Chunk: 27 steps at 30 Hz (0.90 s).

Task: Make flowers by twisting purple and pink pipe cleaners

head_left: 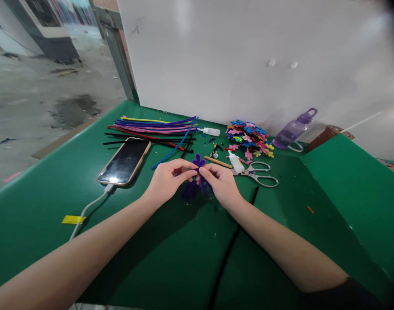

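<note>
Between my two hands is a purple pipe cleaner [198, 161] bent into petal-like loops, with a tail hanging below the fingers. My left hand [169, 178] pinches it from the left, thumb against forefinger. From the right, my right hand [223, 183] pinches it close to the same spot. On the green table just beneath lies more purple fuzzy material [189, 191], partly hidden by the hands. Scissors [259, 172] lie right of my right hand, beside a small white glue bottle [236, 162] and a tan stick [218, 162].
Loose pipe cleaners [154, 127] lie at the back left, near a phone [125, 161] on a cable. A colourful pile of flower shapes [248, 135], a second glue bottle [211, 131], a purple water bottle [293, 129] and a brown cup [326, 134] stand along the white wall [216, 64].
</note>
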Each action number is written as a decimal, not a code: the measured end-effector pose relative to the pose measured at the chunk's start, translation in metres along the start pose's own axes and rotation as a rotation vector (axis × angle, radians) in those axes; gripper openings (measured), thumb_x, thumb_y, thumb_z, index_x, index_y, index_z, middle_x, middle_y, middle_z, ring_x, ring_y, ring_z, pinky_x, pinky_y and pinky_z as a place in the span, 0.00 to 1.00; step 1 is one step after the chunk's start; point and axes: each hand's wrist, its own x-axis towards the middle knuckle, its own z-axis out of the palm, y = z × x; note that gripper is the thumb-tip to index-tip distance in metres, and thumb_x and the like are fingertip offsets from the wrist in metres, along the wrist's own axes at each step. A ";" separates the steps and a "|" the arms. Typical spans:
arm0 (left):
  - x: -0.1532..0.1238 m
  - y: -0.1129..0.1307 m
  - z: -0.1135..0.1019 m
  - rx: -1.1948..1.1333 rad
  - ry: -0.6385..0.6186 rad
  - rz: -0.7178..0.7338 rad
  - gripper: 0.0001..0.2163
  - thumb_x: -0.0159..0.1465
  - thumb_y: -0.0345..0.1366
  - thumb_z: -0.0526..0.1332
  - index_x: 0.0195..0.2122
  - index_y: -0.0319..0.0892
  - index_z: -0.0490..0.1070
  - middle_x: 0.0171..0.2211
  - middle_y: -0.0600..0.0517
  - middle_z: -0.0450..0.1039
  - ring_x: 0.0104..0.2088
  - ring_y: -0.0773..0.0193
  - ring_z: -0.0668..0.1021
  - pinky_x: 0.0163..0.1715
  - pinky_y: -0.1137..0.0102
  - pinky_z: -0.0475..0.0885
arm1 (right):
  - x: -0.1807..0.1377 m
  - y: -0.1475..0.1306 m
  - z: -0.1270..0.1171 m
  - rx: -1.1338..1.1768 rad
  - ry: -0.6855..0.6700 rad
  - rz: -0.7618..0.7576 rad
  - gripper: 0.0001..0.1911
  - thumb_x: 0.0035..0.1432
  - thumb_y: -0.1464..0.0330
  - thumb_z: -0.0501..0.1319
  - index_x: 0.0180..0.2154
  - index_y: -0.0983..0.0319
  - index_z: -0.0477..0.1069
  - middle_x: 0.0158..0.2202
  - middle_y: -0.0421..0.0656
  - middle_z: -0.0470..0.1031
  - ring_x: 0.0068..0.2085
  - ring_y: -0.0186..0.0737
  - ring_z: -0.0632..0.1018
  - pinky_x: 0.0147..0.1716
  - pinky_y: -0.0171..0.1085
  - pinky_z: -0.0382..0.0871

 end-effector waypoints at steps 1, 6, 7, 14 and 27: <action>0.000 0.000 0.000 -0.005 0.005 0.006 0.10 0.55 0.40 0.63 0.35 0.40 0.74 0.28 0.51 0.75 0.27 0.64 0.75 0.32 0.69 0.70 | 0.000 0.000 0.000 0.004 0.001 0.004 0.14 0.54 0.58 0.59 0.26 0.62 0.71 0.23 0.38 0.72 0.25 0.31 0.71 0.27 0.32 0.64; 0.000 -0.001 0.002 -0.037 0.015 0.010 0.09 0.55 0.39 0.64 0.33 0.40 0.75 0.28 0.52 0.74 0.27 0.65 0.75 0.32 0.70 0.69 | -0.001 -0.002 0.001 -0.023 0.003 0.004 0.15 0.54 0.58 0.59 0.25 0.62 0.70 0.22 0.37 0.70 0.23 0.29 0.68 0.25 0.32 0.62; 0.000 -0.002 0.002 -0.045 0.021 0.004 0.09 0.55 0.39 0.64 0.33 0.40 0.75 0.27 0.52 0.74 0.27 0.65 0.75 0.32 0.70 0.69 | -0.001 -0.002 0.001 -0.028 0.003 0.002 0.15 0.54 0.58 0.59 0.24 0.62 0.70 0.22 0.37 0.70 0.23 0.29 0.68 0.25 0.32 0.62; 0.001 -0.002 0.003 -0.112 0.027 -0.012 0.08 0.54 0.38 0.64 0.32 0.39 0.75 0.27 0.52 0.74 0.26 0.65 0.75 0.32 0.70 0.70 | -0.001 -0.002 0.002 -0.043 0.001 0.000 0.16 0.54 0.57 0.59 0.24 0.62 0.69 0.22 0.38 0.69 0.24 0.30 0.68 0.25 0.32 0.63; 0.001 0.001 0.003 -0.156 0.009 -0.037 0.07 0.54 0.37 0.64 0.30 0.39 0.74 0.25 0.52 0.74 0.26 0.65 0.75 0.33 0.69 0.71 | -0.002 -0.001 0.002 -0.034 0.001 0.005 0.16 0.53 0.56 0.59 0.24 0.61 0.69 0.23 0.38 0.70 0.24 0.31 0.68 0.26 0.33 0.62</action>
